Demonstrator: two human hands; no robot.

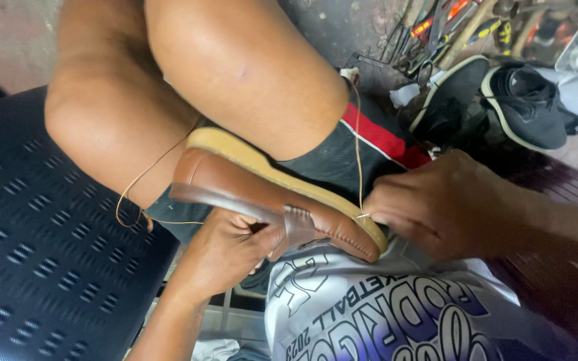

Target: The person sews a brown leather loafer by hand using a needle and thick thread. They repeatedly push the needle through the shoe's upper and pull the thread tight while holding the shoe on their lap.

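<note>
While brown loafer (269, 194) lies clamped between thighs, long axis heel-left to toe-right, left hand (225, 254) grips its opening from below; right hand (449, 204) fingers pinch thread (357, 147) at toe welt.

Brown loafer (269, 194) between both hands, thread (357, 147) taut

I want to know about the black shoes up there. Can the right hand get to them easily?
Probably yes. The right hand pinches thread at the brown shoe toe, and the black shoes lie just beyond it with nothing between. It would have to let go of the thread first.
</note>
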